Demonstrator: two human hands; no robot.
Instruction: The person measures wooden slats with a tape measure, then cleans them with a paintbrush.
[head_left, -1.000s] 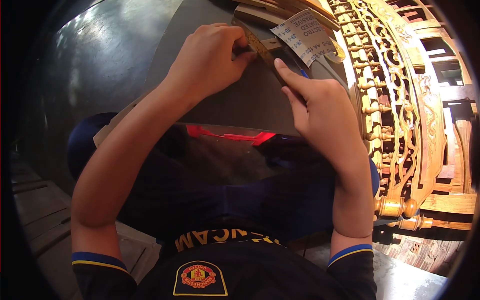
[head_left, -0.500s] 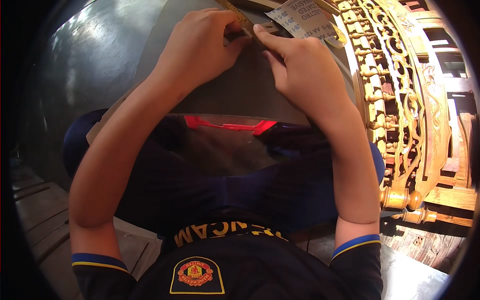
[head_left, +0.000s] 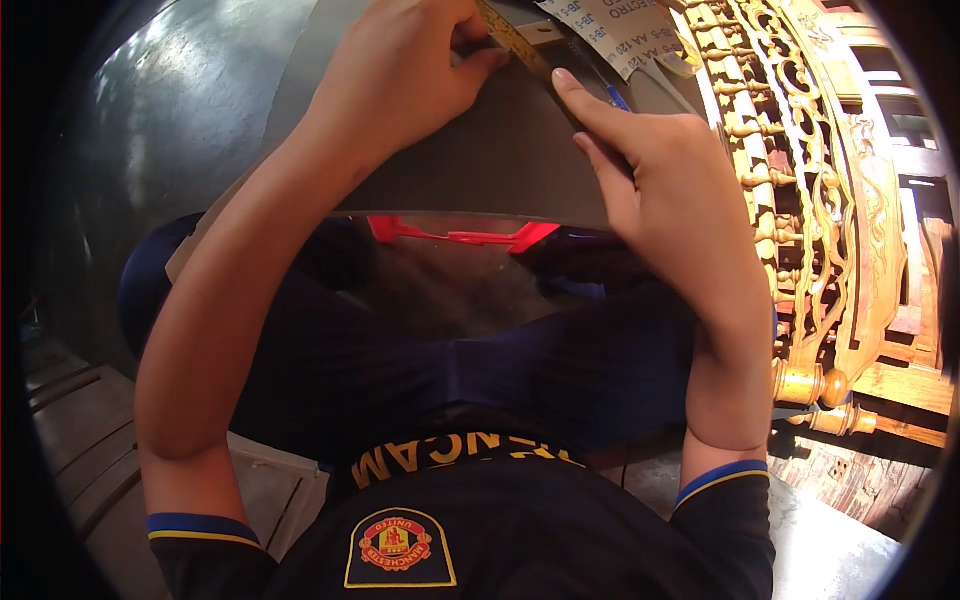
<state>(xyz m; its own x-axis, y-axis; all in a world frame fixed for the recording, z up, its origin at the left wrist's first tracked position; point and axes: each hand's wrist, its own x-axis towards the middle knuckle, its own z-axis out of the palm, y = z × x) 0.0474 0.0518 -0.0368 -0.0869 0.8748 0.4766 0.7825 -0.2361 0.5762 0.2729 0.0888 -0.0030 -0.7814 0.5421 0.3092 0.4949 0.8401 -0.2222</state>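
Note:
A narrow yellow-brown strip with dark marks [head_left: 515, 42] slants over a grey board [head_left: 470, 180] that lies across my lap. My left hand [head_left: 405, 75] pinches the strip near its upper part, and the fingertips are partly cut off by the top edge. At the strip's lower, darker end, my right hand [head_left: 670, 175] has its index finger and thumb closed around it; the grip itself is partly hidden. Just beyond the right hand lies a printed sheet of sandpaper [head_left: 625, 35], its lettered back facing up. A blue slim object [head_left: 618, 97] shows beside that sheet.
Carved golden wooden furniture with turned spindles [head_left: 800, 150] stands close on the right. Under the board's near edge shows a red plastic frame [head_left: 465, 238]. A dark shiny surface [head_left: 130, 150] stretches off to the left, and wooden slats [head_left: 85, 420] lie lower left.
My right hand has slid right and slightly toward me along the strip, widening the gap between my hands. More of the strip shows, and the blue object has come into sight.

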